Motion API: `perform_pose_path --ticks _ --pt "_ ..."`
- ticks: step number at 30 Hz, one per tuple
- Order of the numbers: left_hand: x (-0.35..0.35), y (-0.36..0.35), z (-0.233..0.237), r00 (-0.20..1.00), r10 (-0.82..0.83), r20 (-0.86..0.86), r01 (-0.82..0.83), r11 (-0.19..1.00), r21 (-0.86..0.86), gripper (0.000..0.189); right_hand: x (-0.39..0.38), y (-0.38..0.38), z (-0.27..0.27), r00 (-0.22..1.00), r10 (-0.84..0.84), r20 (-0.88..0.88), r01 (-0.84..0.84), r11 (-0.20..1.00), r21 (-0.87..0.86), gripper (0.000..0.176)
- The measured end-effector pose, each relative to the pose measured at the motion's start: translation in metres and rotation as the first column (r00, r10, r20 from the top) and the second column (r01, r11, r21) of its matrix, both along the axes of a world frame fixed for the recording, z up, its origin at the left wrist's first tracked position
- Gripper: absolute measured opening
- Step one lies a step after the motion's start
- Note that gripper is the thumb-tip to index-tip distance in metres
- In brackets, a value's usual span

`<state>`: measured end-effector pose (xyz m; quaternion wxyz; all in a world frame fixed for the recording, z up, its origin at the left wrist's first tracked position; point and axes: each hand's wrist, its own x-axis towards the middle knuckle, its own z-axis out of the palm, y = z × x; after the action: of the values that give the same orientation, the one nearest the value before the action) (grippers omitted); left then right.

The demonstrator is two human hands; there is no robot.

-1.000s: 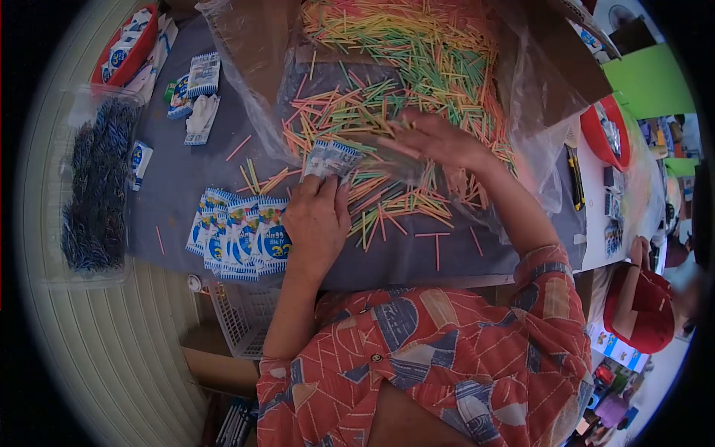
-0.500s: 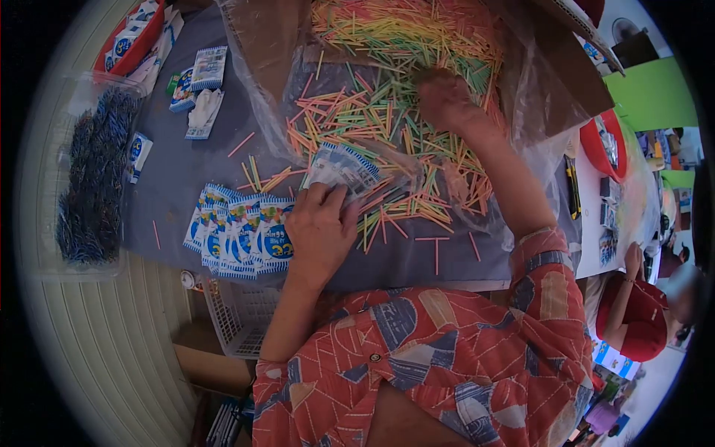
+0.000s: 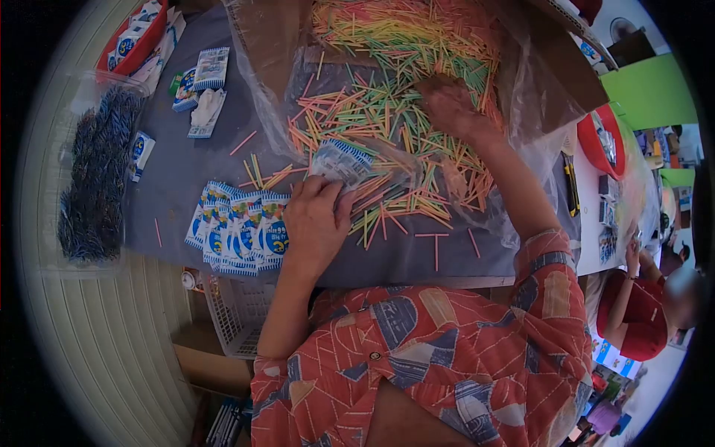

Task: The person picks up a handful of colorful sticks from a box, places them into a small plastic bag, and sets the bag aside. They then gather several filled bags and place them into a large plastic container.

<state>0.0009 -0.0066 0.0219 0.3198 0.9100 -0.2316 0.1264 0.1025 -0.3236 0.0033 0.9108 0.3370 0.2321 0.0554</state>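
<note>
My left hand (image 3: 316, 227) is closed on a blue-and-white printed packet (image 3: 341, 165), pinching its lower edge. The packet lies tilted over loose thin coloured sticks (image 3: 387, 119) in pink, yellow, green and orange. My right hand (image 3: 450, 104) rests among the green and yellow sticks at the mouth of a plastic-lined cardboard box (image 3: 570, 74). Its fingers are bent together and point down into the pile; their tips are hidden, so whatever they hold does not show. Several more printed packets (image 3: 242, 231) lie fanned out left of my left hand.
At the far left stands a clear tub (image 3: 100, 179) of dark twisted pieces. Red baskets (image 3: 138, 41) (image 3: 599, 145) with packets stand at both sides. A yellow-and-black cutter (image 3: 571, 186) lies at right. Beyond sits a person in red (image 3: 633, 313). A white crate (image 3: 238, 313) is below.
My right hand has shifted slightly right and down within the sticks. The packet in my left hand has turned a little, and its top edge has moved left.
</note>
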Motion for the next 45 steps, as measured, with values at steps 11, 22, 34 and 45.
perform_pose_path --ticks 11,22,34,45 --pt "0.013 -0.001 0.004 0.98 -0.002 0.199 -0.002 1.0 0.021 0.014 0.012 0.014 0.041 0.925 0.338 0.171 0.322 -0.464 -0.825 0.018" --pt "0.004 0.005 -0.003 0.999 0.02 0.026 -0.023 0.992 0.122 0.018 0.009 0.053 0.031 0.896 0.443 -0.026 0.07 -0.199 -0.977 0.008" --pt "0.023 0.005 -0.002 0.998 -0.027 -0.057 -0.007 0.852 -0.523 0.012 -0.027 0.095 0.082 0.817 0.522 0.246 0.379 -0.165 -0.911 0.031" --pt "0.023 -0.024 0.007 0.965 -0.17 -0.2 -0.033 0.677 -0.736 0.012 -0.053 0.126 0.092 0.74 0.558 0.376 0.621 -0.35 -0.702 0.04"
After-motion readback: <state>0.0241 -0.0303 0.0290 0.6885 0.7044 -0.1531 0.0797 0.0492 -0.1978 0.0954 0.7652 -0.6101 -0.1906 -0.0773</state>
